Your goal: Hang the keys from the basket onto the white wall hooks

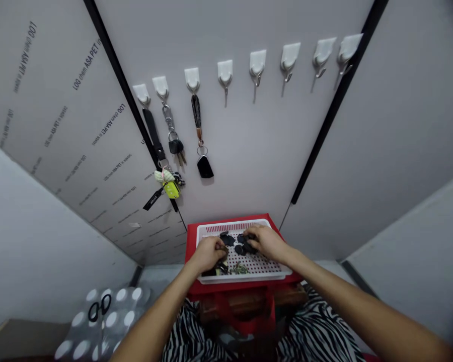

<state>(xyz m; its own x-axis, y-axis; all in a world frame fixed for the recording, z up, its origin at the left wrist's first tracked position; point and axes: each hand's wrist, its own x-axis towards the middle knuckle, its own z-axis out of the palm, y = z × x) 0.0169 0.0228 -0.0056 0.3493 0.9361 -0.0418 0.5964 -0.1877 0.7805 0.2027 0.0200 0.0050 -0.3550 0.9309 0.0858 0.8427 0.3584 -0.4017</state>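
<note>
We see a dim scene in a cool grey cast. Light seems to fall from above: the hooks (257, 61) lay thin, soft shadows down the pale wall (245, 151), which carries no hard glare. The bottle caps (111, 319) are among our brightest spots. Inside the white basket (245, 278), the dark pieces (245, 246) lose their detail to shade, and beyond its near edge the red straps (245, 322) sink into murk. Our wide lens splays the wall's black strips (317, 136) and stretches the right forearm (335, 284) outward. Fine detail looks soft to us, and blackness rounds off the upper right corner.
</note>
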